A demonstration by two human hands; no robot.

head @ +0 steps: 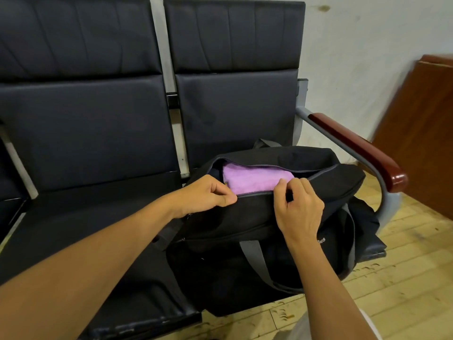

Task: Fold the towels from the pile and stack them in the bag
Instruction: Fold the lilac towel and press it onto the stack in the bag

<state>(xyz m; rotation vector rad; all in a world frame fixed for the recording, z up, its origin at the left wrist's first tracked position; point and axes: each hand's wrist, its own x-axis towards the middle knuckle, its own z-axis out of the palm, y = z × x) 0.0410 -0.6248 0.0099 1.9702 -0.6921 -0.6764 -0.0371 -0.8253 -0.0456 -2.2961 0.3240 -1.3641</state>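
your left hand (208, 195) pinches the near edge of the black bag (257, 217) at the left end of its opening, and your right hand (300, 207) pinches the same zipper line (255, 193) further right, likely on the pull, though the fingers hide it. the folded purple towel (257, 179) lies inside, just behind both hands. the opening's long axis runs left to right across the seat (98, 229), so closing means a sideways pull along that line, with the right hand nearer the closed end.
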